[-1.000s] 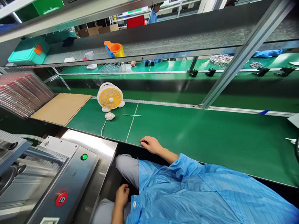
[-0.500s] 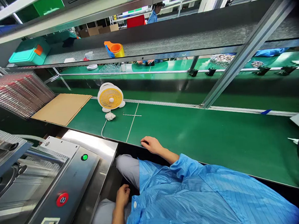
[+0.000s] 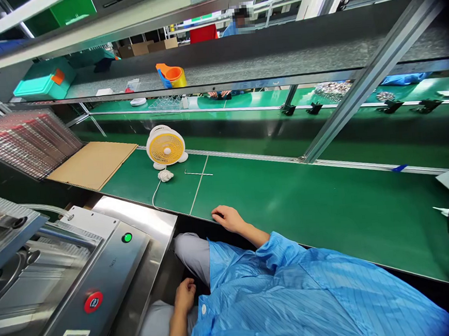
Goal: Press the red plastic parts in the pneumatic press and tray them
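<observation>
My right hand (image 3: 230, 219) rests at the near edge of the green work table (image 3: 297, 198), its fingers loosely curled with nothing visible in them. Lower down, my left hand (image 3: 186, 294) lies over my lap beside the grey trousers, fingers folded in and no object showing. A hex key (image 3: 199, 173) lies on the table beyond my right hand. Further back stands a small white fan (image 3: 166, 147) with a yellow grille, upright and touched by neither hand. Its bundled white cord (image 3: 165, 175) sits in front of it, with one end trailing to the table edge.
At the left is a metal machine (image 3: 100, 271) with a green lit button and a red button. Cardboard (image 3: 94, 162) and stacked clear trays (image 3: 24, 140) are behind it. A shelf (image 3: 258, 56) holds a teal box (image 3: 44, 81) and tape rolls (image 3: 172, 76). Another person (image 3: 236, 22) is at the back.
</observation>
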Demonstrator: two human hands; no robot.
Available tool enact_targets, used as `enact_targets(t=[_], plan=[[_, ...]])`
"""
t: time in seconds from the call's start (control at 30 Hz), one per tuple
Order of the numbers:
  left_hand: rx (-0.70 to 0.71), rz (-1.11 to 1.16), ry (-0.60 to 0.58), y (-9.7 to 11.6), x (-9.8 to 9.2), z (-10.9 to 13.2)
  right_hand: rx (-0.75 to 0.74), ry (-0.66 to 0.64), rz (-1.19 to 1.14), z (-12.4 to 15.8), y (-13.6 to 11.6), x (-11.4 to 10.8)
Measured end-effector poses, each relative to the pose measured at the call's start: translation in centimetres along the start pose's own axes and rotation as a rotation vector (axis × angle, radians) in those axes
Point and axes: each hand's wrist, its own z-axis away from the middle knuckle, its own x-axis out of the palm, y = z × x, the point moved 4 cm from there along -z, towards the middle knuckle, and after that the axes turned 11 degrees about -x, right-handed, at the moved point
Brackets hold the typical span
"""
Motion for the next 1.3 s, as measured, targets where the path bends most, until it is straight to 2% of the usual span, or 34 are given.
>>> enact_targets(t=[0.63,1.3], plan=[[-0.022,-0.003,-0.008,1.2,-0.7,1.1,-0.001,0.0,0.017,-0.1,0.0,0.0],[-0.023,-0.005,-0.018,0.7,-0.3,0.7,0.011,-0.016,0.008,-0.1,-0.2,-0.1]])
